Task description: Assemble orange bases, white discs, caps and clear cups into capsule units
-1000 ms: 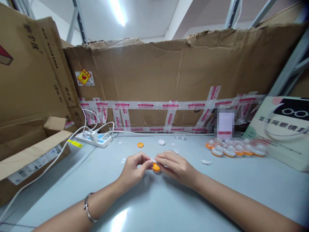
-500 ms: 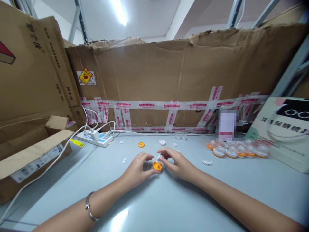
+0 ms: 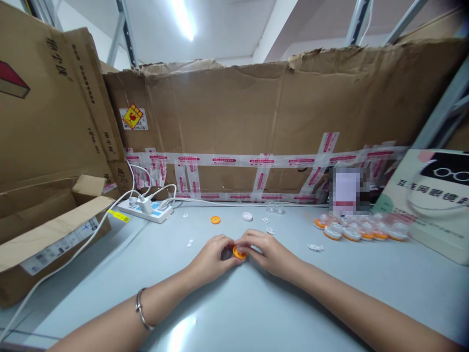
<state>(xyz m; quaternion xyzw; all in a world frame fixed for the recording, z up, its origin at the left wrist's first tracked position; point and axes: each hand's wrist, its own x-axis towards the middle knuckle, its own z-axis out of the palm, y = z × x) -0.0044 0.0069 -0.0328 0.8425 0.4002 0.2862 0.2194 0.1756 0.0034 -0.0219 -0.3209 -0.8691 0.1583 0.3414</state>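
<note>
An orange round cup (image 3: pixel 239 253) rests on the table between both hands. My left hand (image 3: pixel 217 256) grips its left side, fingers behind and thumb in front. Over the cup's right side, my right hand (image 3: pixel 264 250) has its fingertips pinched together at the opening; the small part there is mostly hidden by the fingers. Behind the hands lie an orange ring (image 3: pixel 215 220), a white round part (image 3: pixel 247 216) and small white pieces (image 3: pixel 270 231).
Several clear-topped orange and white assemblies (image 3: pixel 351 232) stand at the right, before a printed box (image 3: pixel 428 205). A white power strip (image 3: pixel 157 212) with cables and an open carton (image 3: pixel 54 234) are at the left. Cardboard (image 3: pixel 227 117) walls the back.
My right hand has moved left and down onto the cup, and the white part it held is now mostly hidden. My left fingers have closed in around the cup. The view has shifted slightly.
</note>
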